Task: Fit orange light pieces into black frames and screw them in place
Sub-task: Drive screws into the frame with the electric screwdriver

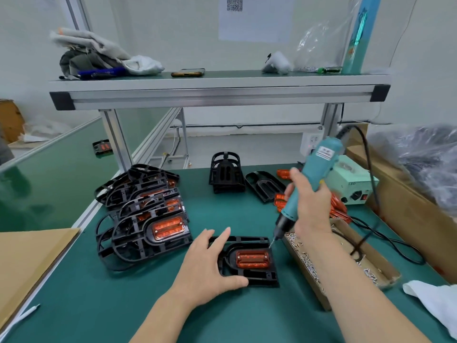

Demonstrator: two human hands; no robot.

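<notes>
Steadying black frame (247, 261) lower centre on worktop (103, 305), your left hand (210, 266) lies flat, fingers straight. Right hand (310, 206) clamps screwdriver (306, 184); tip meets upper-right corner of orange light piece (252, 258), long axis left-right, right hand nearer.

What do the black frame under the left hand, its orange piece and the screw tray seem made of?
Black frame: likely moulded plastic, matt, with thin ribs. Orange piece: probably translucent plastic, glossy, with bright glints. Screw tray: brown cardboard, dull, with folded walls.
</notes>
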